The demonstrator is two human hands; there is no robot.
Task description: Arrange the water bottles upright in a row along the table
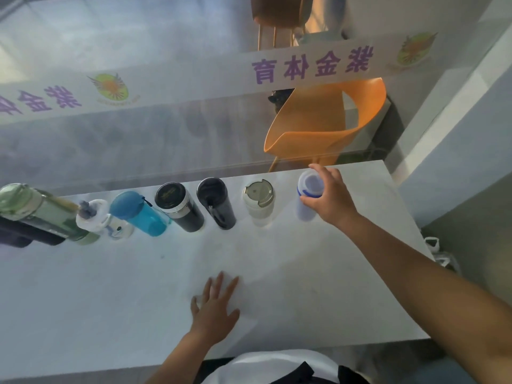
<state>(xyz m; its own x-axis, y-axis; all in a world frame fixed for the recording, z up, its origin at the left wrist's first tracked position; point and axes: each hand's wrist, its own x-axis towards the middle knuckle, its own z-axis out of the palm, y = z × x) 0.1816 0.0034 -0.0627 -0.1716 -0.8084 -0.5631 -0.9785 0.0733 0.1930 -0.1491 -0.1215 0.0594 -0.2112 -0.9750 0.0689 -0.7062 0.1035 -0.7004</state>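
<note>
Several water bottles stand upright in a row along the far edge of the white table (pixel 277 273). From the left: a green bottle (pixel 41 209), a white one with a blue spout (pixel 94 216), a blue one (pixel 138 213), a black one with a steel band (pixel 178 207), a dark one (pixel 217 202), a white one with a grey lid (pixel 259 202) and a translucent bluish bottle (pixel 307 198) at the right end. My right hand (pixel 329 196) grips that last bottle near its top. My left hand (pixel 214 309) lies flat on the table, fingers spread.
A glass partition with a white banner of purple characters runs just behind the bottles. An orange chair (pixel 324 117) stands beyond it. A dark object (pixel 19 234) lies at the far left beside the green bottle. The table's right edge lies close to the last bottle.
</note>
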